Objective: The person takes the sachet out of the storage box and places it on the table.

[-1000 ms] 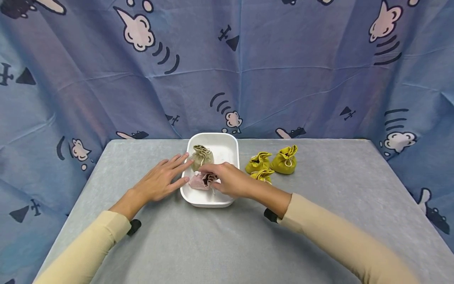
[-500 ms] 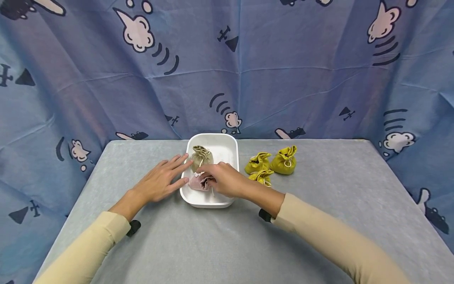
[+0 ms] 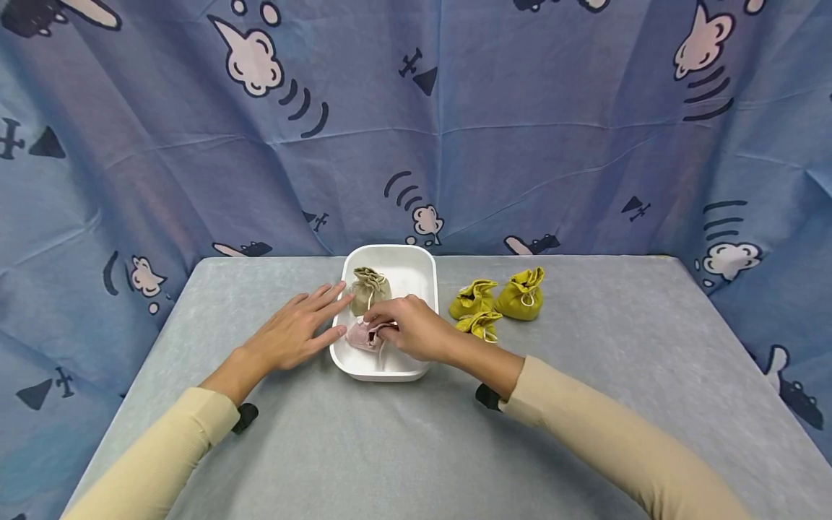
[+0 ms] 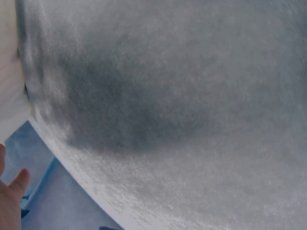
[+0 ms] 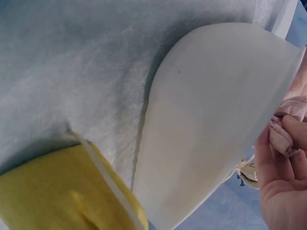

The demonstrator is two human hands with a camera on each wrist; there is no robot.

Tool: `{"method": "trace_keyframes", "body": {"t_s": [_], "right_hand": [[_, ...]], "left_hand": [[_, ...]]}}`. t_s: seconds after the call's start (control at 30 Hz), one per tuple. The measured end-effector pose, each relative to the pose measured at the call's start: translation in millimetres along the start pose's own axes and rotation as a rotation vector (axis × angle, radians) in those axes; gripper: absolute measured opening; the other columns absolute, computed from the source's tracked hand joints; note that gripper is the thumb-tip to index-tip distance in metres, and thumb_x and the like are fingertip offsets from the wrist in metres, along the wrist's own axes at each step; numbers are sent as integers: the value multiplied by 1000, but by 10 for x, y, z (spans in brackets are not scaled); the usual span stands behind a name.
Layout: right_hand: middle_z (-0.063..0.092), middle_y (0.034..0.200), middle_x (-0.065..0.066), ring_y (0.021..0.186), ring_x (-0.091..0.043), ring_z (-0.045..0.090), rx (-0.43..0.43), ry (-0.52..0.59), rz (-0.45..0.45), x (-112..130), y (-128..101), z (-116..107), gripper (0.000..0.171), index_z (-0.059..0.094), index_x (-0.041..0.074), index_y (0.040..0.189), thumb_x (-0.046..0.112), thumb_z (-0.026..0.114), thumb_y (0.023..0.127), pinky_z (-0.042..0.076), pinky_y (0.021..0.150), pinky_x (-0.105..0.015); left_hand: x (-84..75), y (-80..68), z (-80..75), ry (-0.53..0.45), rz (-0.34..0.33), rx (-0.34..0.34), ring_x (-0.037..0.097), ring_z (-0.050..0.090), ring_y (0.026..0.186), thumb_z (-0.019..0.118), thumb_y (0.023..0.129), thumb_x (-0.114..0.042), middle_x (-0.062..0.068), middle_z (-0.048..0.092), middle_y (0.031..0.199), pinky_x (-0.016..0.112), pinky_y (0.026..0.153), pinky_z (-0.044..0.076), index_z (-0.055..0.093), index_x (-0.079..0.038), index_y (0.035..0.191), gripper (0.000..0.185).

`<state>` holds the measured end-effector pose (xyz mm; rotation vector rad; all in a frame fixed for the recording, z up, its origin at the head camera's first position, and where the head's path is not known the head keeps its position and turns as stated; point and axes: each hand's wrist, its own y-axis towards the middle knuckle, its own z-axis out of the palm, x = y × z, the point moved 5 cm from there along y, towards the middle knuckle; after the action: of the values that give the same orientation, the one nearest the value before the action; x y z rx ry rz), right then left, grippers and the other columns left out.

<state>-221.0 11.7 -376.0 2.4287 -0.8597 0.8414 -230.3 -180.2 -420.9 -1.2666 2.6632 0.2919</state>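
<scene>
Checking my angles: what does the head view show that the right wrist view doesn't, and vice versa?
Only head: the floor of the white tray, three yellow bags, both sleeves.
Only right wrist: the palm side of the right grip and the tray's outer wall broadside.
Both: that grip pinching the pink bag, the olive bag, one yellow bag, the table.

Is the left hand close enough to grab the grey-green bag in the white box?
Probably yes: the left hand is at the side of the box, close beside the grey-green bag, with nothing seen between them. The right hand, pinching the pink bag, might crowd it.
</scene>
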Motion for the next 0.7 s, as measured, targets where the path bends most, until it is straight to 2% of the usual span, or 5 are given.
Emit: {"method": "trace_keyframes", "body": {"t_s": [0.23, 0.5, 0.7], "right_hand": [[76, 97, -8, 91, -14, 71, -27, 29, 3, 6, -4, -35, 21, 73, -4, 107, -8, 68, 87, 54, 81, -21], [76, 94, -1, 79, -2, 64, -45, 42, -6, 17, -30, -93, 20, 78, 3, 104, -5, 69, 88, 52, 71, -20], [76, 93, -2, 79, -4, 63, -54, 63, -13, 48, -37, -157, 20, 78, 3, 103, -7, 67, 88, 52, 72, -20]], "left_hand": [[5, 4, 9, -5, -5, 3, 31, 28, 147, 43, 105, -48, 4, 27, 163, 53, 113, 29, 36, -20, 156, 59], [6, 6, 13, 5, 3, -2, 32, 29, 147, 44, 105, -47, 5, 28, 162, 53, 113, 29, 36, -19, 156, 59], [2, 4, 8, 0, 1, 2, 31, 28, 147, 43, 105, -47, 5, 28, 163, 53, 113, 29, 36, -19, 156, 59]]}}
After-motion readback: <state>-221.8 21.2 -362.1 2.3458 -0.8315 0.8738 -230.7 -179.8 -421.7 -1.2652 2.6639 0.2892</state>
